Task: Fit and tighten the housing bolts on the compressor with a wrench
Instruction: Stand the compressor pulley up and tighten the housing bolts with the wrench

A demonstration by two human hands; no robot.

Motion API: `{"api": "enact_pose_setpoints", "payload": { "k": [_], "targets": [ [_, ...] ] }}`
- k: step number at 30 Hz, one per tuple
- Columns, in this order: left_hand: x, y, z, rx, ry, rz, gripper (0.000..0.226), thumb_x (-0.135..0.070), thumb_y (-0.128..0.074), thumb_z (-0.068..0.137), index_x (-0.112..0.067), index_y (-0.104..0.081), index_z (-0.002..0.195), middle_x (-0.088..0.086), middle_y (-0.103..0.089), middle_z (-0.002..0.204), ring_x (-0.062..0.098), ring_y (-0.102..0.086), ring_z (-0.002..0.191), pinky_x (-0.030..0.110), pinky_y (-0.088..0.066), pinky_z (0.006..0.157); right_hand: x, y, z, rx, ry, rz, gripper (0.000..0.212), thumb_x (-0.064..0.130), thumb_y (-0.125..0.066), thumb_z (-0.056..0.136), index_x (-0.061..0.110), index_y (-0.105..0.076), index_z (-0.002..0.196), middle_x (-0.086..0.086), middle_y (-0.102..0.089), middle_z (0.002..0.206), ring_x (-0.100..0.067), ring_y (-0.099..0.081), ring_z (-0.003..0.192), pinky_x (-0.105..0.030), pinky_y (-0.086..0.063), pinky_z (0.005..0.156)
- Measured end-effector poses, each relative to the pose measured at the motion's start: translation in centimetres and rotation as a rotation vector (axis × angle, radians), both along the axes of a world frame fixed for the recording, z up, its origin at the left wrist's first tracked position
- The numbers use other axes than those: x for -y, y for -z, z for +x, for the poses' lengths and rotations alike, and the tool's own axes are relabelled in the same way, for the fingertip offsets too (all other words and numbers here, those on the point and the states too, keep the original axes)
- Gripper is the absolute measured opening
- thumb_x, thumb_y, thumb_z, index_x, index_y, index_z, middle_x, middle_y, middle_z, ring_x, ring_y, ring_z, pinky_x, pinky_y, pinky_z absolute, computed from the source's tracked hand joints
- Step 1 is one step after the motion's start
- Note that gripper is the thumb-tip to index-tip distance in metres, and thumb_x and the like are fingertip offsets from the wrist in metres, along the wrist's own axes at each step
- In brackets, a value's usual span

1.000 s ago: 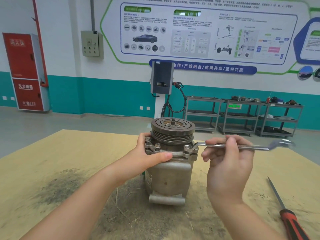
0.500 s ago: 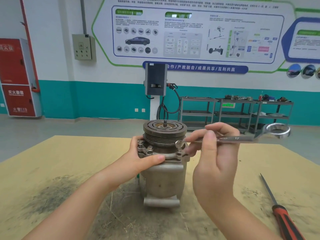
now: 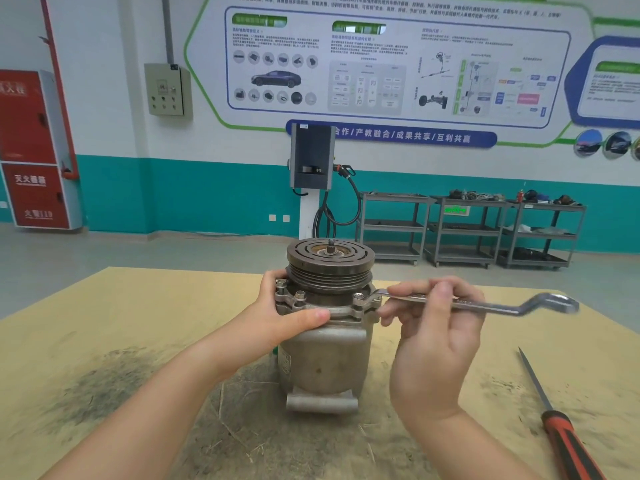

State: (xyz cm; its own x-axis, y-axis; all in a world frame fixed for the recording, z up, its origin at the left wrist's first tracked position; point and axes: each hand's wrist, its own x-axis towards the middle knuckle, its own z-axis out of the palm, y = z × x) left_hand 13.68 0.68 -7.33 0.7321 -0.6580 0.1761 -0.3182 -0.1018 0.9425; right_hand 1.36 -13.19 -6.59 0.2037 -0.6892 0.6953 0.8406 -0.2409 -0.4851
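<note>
Nearest, at 5 o'clock, a screwdriver [image 3: 568, 441] with a red-and-black handle lies on the yellow-brown table [image 3: 104, 327], its shaft pointing away toward 11 o'clock, well apart from the hands. The tabletop is smudged with dark grit around the work.

At the centre stands the compressor [image 3: 325, 355], upright on its end, grooved pulley on top with a threaded stub at the middle. The left hand [image 3: 287, 317] comes in from 7 o'clock and grips the housing flange, thumb across the front, fingers wrapped round the far left side beside two bolts [image 3: 300, 295] that stand up from the flange.

The right hand [image 3: 433, 337], at 3 o'clock of the compressor, pinches the wrench [image 3: 485, 305] near its shank between thumb and curled fingers. The wrench lies roughly level; its near end sits at the right-hand flange bolt, its offset ring end sticking out toward 3 o'clock.

Farther off, past the table's edge, a charging post [image 3: 311, 157] stands at 12 o'clock, metal trolleys [image 3: 467, 230] at 2 o'clock, a red cabinet [image 3: 34, 150] at 10 o'clock, and a poster board on the wall.
</note>
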Motion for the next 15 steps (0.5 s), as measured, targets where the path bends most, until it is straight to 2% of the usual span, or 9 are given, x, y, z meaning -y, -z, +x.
{"api": "enact_pose_setpoints", "payload": {
  "k": [3, 4, 6, 8, 10, 13, 15],
  "targets": [
    [0.0, 0.1, -0.1, 0.002, -0.006, -0.015, 0.089, -0.068, -0.080, 0.056, -0.049, -0.031, 0.128, -0.021, -0.061, 0.123, -0.008, -0.062, 0.106, 0.009, -0.046, 0.081, -0.7, 1.8, 0.0, 0.006, 0.251, -0.655, 0.019, 0.025, -0.045, 0.103, 0.016, -0.059, 0.093, -0.002, -0.064, 0.086, -0.014, -0.063, 0.075, -0.024, -0.052, 0.070],
    [0.0, 0.1, 0.0, 0.002, -0.003, -0.025, 0.086, -0.066, -0.082, 0.057, -0.048, -0.033, 0.126, -0.018, -0.065, 0.122, -0.006, -0.064, 0.106, 0.010, -0.048, 0.081, -0.8, 2.1, 0.0, -0.039, 0.318, -0.805, 0.016, 0.021, -0.051, 0.101, 0.013, -0.062, 0.094, -0.003, -0.066, 0.088, -0.016, -0.063, 0.078, -0.027, -0.053, 0.071],
    [0.0, 0.2, 0.0, 0.008, 0.007, -0.032, 0.081, -0.061, -0.085, 0.063, -0.048, -0.034, 0.125, -0.016, -0.071, 0.113, -0.006, -0.066, 0.101, 0.007, -0.049, 0.075, -1.2, 2.0, -0.1, -0.118, 0.396, -0.928, 0.015, 0.016, -0.059, 0.094, 0.008, -0.071, 0.094, -0.006, -0.068, 0.089, -0.020, -0.063, 0.079, -0.032, -0.052, 0.070],
    [0.0, 0.2, 0.0, 0.011, 0.010, -0.030, 0.079, -0.055, -0.086, 0.066, -0.048, -0.033, 0.125, -0.015, -0.071, 0.112, -0.008, -0.067, 0.097, 0.006, -0.049, 0.073, -1.5, 1.6, -0.2, -0.132, 0.415, -0.934, 0.020, 0.017, -0.059, 0.094, 0.002, -0.072, 0.091, -0.006, -0.068, 0.089, -0.020, -0.062, 0.079, -0.033, -0.051, 0.070],
    [0.0, 0.3, 0.2, 0.004, 0.011, -0.039, 0.080, -0.054, -0.086, 0.065, -0.048, -0.034, 0.125, -0.015, -0.066, 0.120, -0.009, -0.065, 0.101, 0.009, -0.048, 0.079, -1.8, 0.8, -0.6, -0.068, 0.374, -0.874, 0.024, 0.021, -0.052, 0.099, 0.003, -0.067, 0.094, -0.006, -0.065, 0.089, -0.017, -0.061, 0.080, -0.028, -0.051, 0.072],
    [0.0, 0.2, 0.2, 0.007, 0.015, -0.019, 0.086, -0.066, -0.081, 0.062, -0.048, -0.030, 0.128, -0.023, -0.059, 0.122, -0.016, -0.061, 0.101, 0.005, -0.045, 0.078, -1.8, -1.2, -1.4, -0.003, 0.167, -0.549, 0.010, 0.015, -0.039, 0.101, 0.018, -0.048, 0.104, -0.004, -0.063, 0.081, -0.010, -0.060, 0.070, -0.018, -0.047, 0.067],
    [-0.1, 0.2, 0.3, 0.008, 0.013, -0.008, 0.087, -0.069, -0.080, 0.063, -0.050, -0.027, 0.129, -0.028, -0.056, 0.121, -0.020, -0.058, 0.097, 0.002, -0.043, 0.073, -1.6, -2.3, -1.8, -0.049, 0.042, -0.260, 0.017, 0.008, -0.035, 0.097, 0.023, -0.042, 0.101, -0.005, -0.065, 0.071, -0.014, -0.056, 0.056, -0.018, -0.044, 0.058]
  ]
}}
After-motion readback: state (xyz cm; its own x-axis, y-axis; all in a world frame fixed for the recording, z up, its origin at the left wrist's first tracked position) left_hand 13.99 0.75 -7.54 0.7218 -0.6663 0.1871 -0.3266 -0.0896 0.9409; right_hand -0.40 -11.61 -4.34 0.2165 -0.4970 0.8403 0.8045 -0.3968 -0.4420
